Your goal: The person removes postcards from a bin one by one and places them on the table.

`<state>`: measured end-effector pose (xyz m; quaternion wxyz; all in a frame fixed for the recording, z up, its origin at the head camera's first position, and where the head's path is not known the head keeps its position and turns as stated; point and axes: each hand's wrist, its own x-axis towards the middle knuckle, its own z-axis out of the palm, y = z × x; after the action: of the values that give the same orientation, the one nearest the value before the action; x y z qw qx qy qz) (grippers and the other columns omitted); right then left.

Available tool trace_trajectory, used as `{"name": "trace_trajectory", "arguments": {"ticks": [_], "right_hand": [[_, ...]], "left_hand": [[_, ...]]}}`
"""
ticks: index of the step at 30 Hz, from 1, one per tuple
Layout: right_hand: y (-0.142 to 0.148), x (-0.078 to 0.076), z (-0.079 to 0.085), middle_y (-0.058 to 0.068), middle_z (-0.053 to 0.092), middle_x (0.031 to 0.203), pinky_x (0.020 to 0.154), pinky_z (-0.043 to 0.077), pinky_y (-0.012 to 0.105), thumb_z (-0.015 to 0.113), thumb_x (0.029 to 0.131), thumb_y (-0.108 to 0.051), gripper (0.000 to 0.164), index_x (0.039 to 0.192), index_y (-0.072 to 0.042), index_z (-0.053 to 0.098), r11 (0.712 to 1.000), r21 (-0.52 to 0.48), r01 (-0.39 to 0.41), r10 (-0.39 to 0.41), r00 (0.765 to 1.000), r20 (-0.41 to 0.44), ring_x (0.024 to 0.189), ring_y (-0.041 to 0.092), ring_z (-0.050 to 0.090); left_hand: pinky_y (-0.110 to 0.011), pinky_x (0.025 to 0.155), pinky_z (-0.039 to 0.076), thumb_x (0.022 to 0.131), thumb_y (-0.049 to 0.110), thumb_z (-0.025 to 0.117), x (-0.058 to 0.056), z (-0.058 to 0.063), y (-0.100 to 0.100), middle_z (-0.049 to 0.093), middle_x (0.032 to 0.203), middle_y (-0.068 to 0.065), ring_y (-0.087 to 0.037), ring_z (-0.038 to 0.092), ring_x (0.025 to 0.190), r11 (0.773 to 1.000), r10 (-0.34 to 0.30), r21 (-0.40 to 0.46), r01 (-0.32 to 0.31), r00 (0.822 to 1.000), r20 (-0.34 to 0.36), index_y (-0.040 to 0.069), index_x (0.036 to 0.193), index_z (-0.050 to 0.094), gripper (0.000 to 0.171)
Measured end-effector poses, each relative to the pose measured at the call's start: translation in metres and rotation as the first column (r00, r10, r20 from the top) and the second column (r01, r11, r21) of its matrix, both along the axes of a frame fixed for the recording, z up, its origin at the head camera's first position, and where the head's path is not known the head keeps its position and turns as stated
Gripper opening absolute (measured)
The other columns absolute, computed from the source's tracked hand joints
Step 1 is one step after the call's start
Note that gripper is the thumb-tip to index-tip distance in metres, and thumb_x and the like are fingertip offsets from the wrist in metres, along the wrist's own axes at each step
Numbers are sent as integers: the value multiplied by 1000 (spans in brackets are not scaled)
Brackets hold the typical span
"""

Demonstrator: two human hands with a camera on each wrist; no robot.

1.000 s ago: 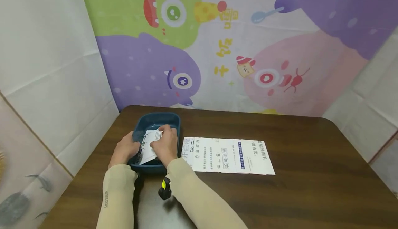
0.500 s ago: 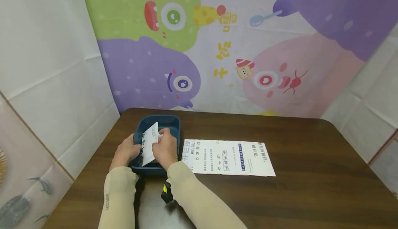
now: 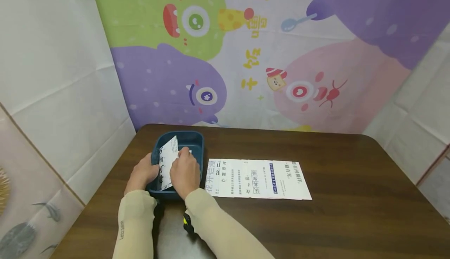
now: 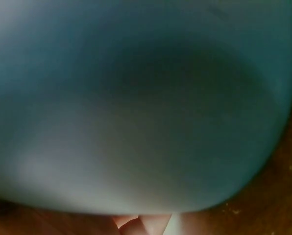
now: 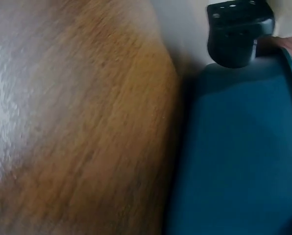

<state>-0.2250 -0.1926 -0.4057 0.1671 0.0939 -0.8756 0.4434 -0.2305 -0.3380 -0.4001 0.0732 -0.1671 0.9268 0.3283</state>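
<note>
White card [image 3: 168, 163] with black lettering stands tilted inside the blue tray [image 3: 195, 143], at its left side, far corner poking up. Right hand [image 3: 185, 173] is inside the tray just right of the card, back of hand up, fingers bent downward; fingertips hidden, so cannot tell whether they pinch anything. Small white edge [image 3: 190, 151] shows just past its knuckles. Left hand [image 3: 143, 171] grips the tray's left rim, thumb pointing inward to the card's edge; touching or not, unclear. Hands apart, card between them. Left wrist view: mostly blurred blue tray wall, bits of fingers at the bottom edge. Right wrist view: smooth blue side of the tray, wood beside it, black device at top. Just right of the tray, a row of white cards [image 3: 258, 179] lies flat, edges meeting, printed in black, one blue strip among the lettering; exact count hard to make out. All sits on a dark brown wooden table [image 3: 334, 173]. Both forearms in cream sleeves [image 3: 135, 222]; black device with a yellow patch [image 3: 188, 223] at the right wrist. Behind, a cloth backdrop [image 3: 218, 75] with green, purple and pink cartoon monsters; pale creased sheets [image 3: 59, 56] at the sides.
</note>
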Motion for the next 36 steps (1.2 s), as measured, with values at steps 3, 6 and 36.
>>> {"name": "trace_trajectory", "arguments": {"ticks": [3,6,36], "right_hand": [[-2,1,0,9,62,95,62,57,43,56,96,-16,11,103,-8,58,1000,19,12,-12,1000,-27,73,27,65],[-3,1,0,7,57,94,61,56,41,62,93,-21,14,99,-9,57,1000,29,1,0,1000,-29,71,26,63],[-7,-7,12,8,69,85,57,52,28,65,90,-13,18,103,-4,58,973,-95,-211,226,957,183,68,13,62]], "left_hand": [[-68,101,37,97,22,42,0,2,-1,36,146,-35,-52,42,121,1000,-2,-2,2,1000,-8,-1,149,25,58],[-70,104,33,98,21,41,1,4,-3,34,148,-35,-54,38,127,1000,-16,-8,16,1000,-23,-1,149,25,58],[-71,103,34,98,21,41,6,15,-11,35,148,-34,-52,40,123,1000,17,14,-17,1000,-9,0,148,26,56]]}}
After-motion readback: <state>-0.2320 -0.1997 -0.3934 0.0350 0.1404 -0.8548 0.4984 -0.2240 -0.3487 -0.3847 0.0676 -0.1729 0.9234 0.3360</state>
